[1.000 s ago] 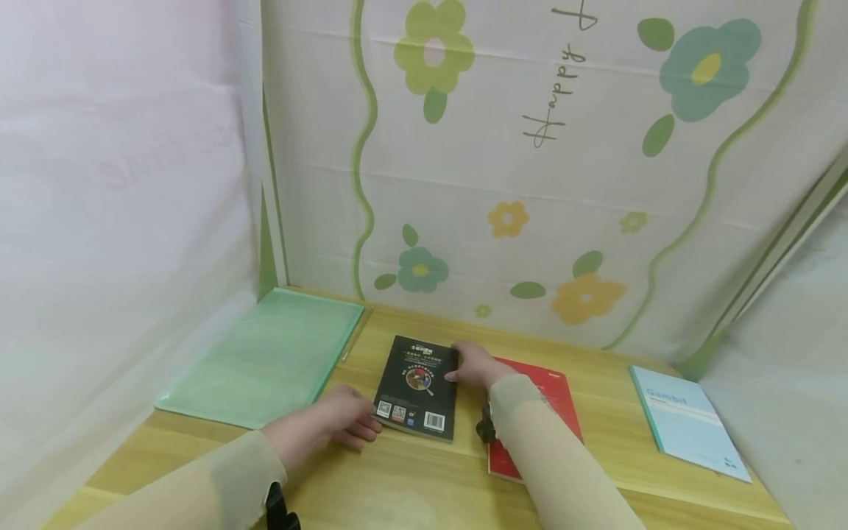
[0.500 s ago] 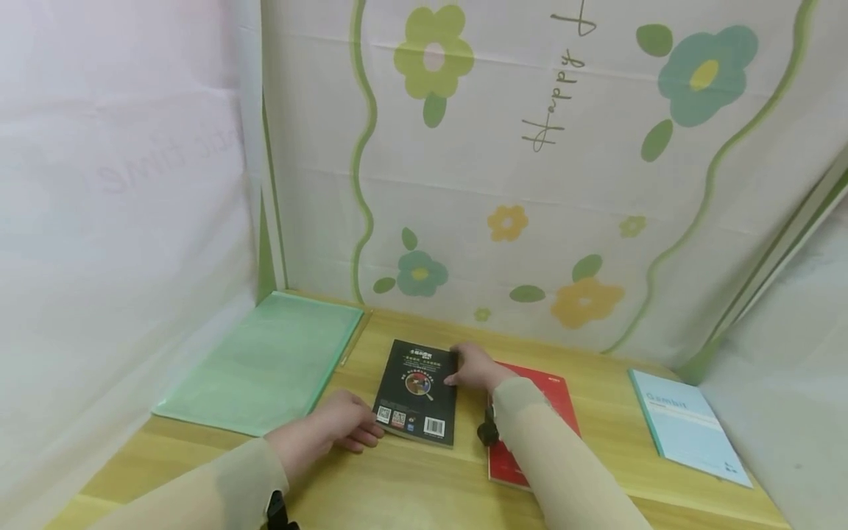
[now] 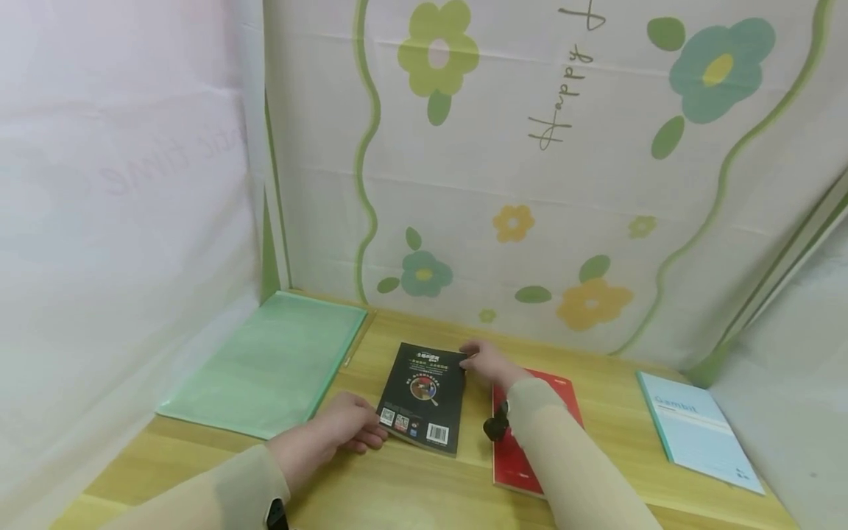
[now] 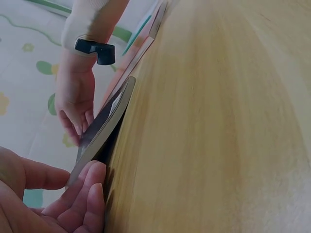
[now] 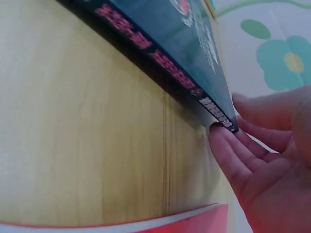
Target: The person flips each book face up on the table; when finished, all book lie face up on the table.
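A black book [image 3: 422, 397] lies back cover up, with barcode and QR codes along its near end. My left hand [image 3: 349, 423] pinches its near left corner; in the left wrist view the thumb is on top and the fingers [image 4: 90, 187] lie under it. At the far right corner my right hand [image 3: 489, 362] pinches the book, fingers [image 5: 226, 145] beneath the spine. Both wrist views show the book slightly raised off the wooden table [image 3: 391, 493]. Beneath the right forearm lies a red book [image 3: 513, 460], partly hidden.
A green translucent folder [image 3: 265, 361] lies at the left. On the right is a light blue notebook [image 3: 702, 430] marked "Gambit". White fabric walls with printed flowers [image 3: 437, 51] enclose the table at the back and both sides.
The black book's right side and far corner have come up a little, and it has shifted slightly right with both hands. Folder, red book and notebook stay in place.
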Demonstrator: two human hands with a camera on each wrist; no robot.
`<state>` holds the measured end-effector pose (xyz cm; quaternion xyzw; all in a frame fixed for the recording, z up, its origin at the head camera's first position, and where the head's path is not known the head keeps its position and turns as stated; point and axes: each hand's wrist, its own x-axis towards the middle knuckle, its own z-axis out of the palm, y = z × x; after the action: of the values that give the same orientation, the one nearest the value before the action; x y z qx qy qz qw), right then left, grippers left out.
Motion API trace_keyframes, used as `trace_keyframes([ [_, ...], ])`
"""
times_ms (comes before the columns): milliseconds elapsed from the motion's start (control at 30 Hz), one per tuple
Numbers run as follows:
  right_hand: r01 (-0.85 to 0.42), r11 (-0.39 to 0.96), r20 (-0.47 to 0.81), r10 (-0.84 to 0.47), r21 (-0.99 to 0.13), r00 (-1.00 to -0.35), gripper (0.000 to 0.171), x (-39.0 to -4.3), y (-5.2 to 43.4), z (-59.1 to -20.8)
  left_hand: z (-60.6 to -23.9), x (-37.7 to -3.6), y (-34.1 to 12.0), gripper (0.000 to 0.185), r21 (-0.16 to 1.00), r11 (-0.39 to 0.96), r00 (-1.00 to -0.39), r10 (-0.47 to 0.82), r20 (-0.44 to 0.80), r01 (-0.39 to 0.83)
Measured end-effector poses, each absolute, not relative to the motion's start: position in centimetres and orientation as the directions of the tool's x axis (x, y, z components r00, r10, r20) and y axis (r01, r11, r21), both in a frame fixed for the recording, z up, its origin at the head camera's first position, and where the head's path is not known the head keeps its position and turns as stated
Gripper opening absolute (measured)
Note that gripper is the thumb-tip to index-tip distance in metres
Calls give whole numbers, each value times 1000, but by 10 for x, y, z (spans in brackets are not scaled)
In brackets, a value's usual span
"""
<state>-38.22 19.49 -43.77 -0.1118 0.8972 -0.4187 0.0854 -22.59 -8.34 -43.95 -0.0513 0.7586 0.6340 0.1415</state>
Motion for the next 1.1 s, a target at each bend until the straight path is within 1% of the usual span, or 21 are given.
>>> trace_keyframes([
  [100, -94, 580, -70, -254, -809, -965, 30, -382, 197, -434, -439, -226, -84, 22, 950, 176, -954, 105, -280, -259],
  [167, -58, 540, -79, -227, -839, -971, 28, -381, 197, -430, -439, -225, -83, 23, 952, 167, -955, 110, -277, -257],
  [333, -29, 452, -76, -213, -892, -974, 29, -378, 197, -420, -439, -225, -83, 23, 955, 157, -956, 112, -271, -253],
  [533, -55, 379, -45, -250, -924, -967, 28, -378, 202, -417, -438, -224, -82, 20, 958, 151, -960, 100, -262, -245],
  [667, -73, 334, -24, -277, -940, -961, 21, -379, 206, -418, -437, -225, -83, 16, 964, 137, -968, 80, -240, -228],
  [767, -72, 312, -22, -286, -947, -958, 16, -381, 209, -418, -436, -226, -84, 18, 969, 126, -972, 73, -223, -213],
  [933, -65, 246, -15, -310, -967, -951, 20, -382, 215, -417, -435, -227, -86, 23, 974, 104, -976, 71, -207, -199],
  [1100, -118, 175, 49, -352, -977, -935, 19, -384, 221, -416, -433, -229, -89, 20, 979, 76, -980, 57, -191, -187],
])
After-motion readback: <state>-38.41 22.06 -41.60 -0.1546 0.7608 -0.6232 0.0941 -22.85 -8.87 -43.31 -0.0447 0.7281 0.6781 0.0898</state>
